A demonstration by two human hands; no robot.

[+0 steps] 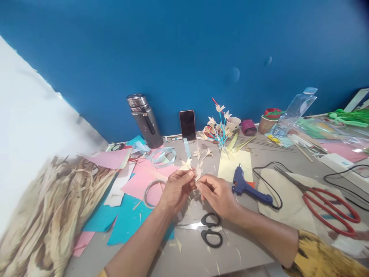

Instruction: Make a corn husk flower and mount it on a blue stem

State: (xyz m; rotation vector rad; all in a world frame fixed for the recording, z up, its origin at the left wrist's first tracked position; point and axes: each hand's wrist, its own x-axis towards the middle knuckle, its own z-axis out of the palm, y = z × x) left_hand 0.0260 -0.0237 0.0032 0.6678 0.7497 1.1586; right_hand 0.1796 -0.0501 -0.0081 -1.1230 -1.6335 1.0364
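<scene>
My left hand [178, 188] is closed in a pinch around the base of a small cream flower [186, 164], which looks made of dried husk. Its petals point up above my fingertips. Close against it, the fingers of my right hand [219, 195] pinch at the same spot, on what seems to be the flower's thin stem; the fingers hide most of it. Another pale flower piece [199, 169] shows just behind the fingertips. Loose husk flowers [205, 154] lie a little beyond. Black-handled scissors [211, 231] rest on the table just below my hands.
A blue glue gun [249, 188] and red-handled scissors [328, 207] lie to the right. Dried husks [43, 215], pink paper [147, 177] and a tape roll [150, 194] are left. Behind stand a flask [147, 123], phone [188, 125], flower bunch [221, 129] and plastic bottle [296, 109].
</scene>
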